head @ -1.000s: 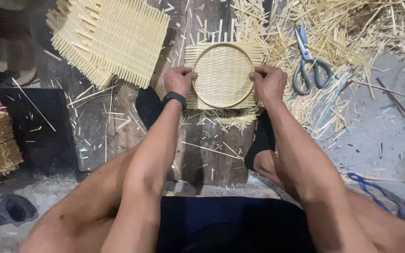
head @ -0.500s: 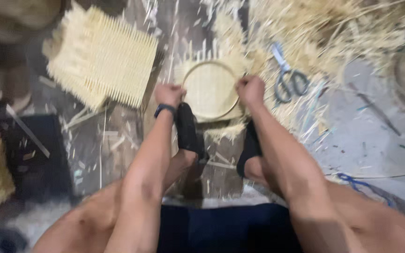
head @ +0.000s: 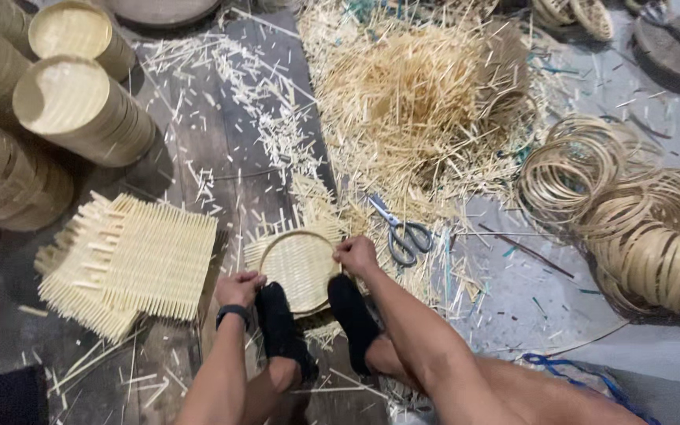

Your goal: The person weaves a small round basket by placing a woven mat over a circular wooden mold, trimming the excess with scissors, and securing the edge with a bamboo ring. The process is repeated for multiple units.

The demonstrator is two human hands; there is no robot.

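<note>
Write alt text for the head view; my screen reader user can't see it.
Both hands press a round woven tray on the floor, left hand and right hand at its rim, feet in black socks against it. Scissors, flat woven mats, straw trimmings and coiled hoops surround it.

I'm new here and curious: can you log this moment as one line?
left hand: on hoop | right hand: on hoop | feet: pinning mat | scissors: right of hoop
</note>
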